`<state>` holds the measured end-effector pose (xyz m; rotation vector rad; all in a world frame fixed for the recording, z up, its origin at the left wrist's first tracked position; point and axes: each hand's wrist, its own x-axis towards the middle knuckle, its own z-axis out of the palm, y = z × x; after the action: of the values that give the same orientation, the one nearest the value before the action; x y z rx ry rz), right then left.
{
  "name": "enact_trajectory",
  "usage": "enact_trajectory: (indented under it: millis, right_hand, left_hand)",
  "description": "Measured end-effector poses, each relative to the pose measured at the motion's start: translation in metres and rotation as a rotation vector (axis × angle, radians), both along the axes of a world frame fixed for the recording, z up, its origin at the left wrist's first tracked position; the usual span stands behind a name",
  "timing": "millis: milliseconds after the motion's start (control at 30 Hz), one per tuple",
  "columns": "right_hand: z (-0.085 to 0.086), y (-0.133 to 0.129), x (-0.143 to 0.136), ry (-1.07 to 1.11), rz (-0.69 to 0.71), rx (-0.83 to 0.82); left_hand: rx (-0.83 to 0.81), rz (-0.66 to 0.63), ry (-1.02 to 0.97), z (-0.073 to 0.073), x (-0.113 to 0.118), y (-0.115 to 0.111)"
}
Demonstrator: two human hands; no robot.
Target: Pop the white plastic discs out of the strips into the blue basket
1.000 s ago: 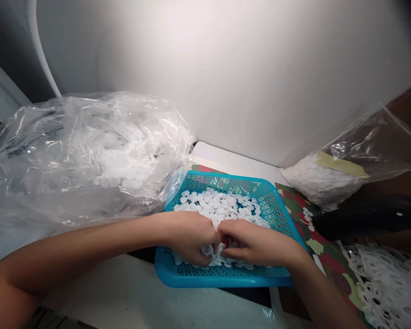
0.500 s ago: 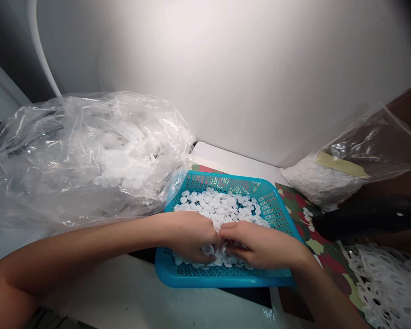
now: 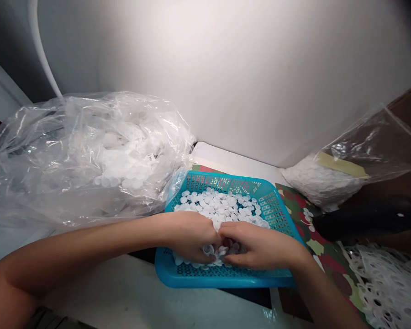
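Pale wall (image 3: 219, 87); discs (image 3: 221, 205) under left hand (image 3: 192, 235)

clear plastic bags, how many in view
2: a large bag left of the blue basket and a smaller bag right of it, with a yellow strip. More may be hidden in folds.

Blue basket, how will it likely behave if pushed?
The blue basket probably stays stiff, since its walls hold their shape. It's likely light for its size, given all those holes. The white discs would probably slide inside, lying loose.
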<state>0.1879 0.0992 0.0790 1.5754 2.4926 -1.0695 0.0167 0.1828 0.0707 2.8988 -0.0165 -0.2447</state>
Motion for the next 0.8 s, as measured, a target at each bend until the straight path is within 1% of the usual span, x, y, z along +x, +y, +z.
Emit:
enact_trajectory:
  millis: [133,400,600,700,800]
  right_hand:
    - [-0.0022,0.0017,0.001,0.002,-0.002,0.016]
    - [0.004,0.0021,-0.0002,0.014,0.089,0.042]
    - [0.0068,0.0022,0.0029,0.049,0.135,-0.002]
    - [0.0061,0.0032,0.0033,0.064,0.131,-0.022]
    - [0.0046,0.0042,0.0028,0.041,0.084,-0.026]
  left_hand:
    - [0.004,0.007,0.004,-0.0008,0.0004,0.0005]
    - [-0.001,-0.007,-0.019,0.0008,-0.0011,0.0004]
    - [-0.006,-0.031,-0.041,-0.0004,-0.0015,-0.0009]
    - [0.007,-0.013,-0.019,-0.0001,-0.001,-0.0013]
    - [0.013,0.019,0.013,0.0008,-0.0004,-0.0014]
